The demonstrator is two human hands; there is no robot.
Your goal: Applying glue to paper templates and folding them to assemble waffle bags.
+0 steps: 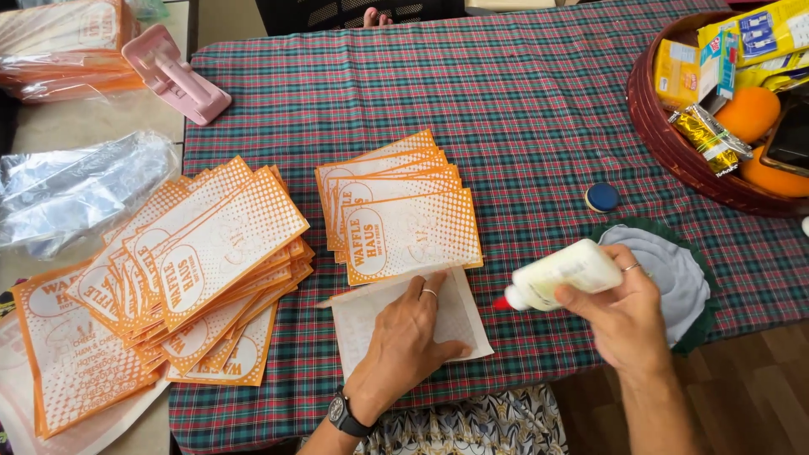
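**Hands at a paper bag, one pressing, one holding glue**

Glue bottle [566, 271] is in the right hand [628, 316]: a white squeeze bottle with a red tip, lying almost level, the tip pointing to the left toward the paper bag. The fingers of this hand are closed around the back half of the bottle, and a ring shows on one finger. The left hand [410, 333] lies flat and open on a plain white paper bag [362, 312], with the fingers spread a little and the palm pressing the bag against the desk [522, 118]. A ring is on one finger, and a dark wristwatch [342, 413] is on the wrist.

The bag under the left hand is near the front edge of the desk, which is covered with a red and green checked cloth. Its upper edge touches a small fanned stack of orange-and-white printed bags [396, 211] just behind it. A bigger, loose pile of the same printed bags [202, 253] lies to the left, well apart from the hands, and it reaches over the edge of the cloth.

Just beside the right hand is a grey and green round cloth pad [683, 278], partly hidden by the hand. A small blue cap [602, 197] lies behind it. A dark red basket [666, 126] with snack packets and orange fruit stands at the far right corner. A pink plastic tool [173, 76] lies at the far left, beside clear plastic wrapping [76, 190].
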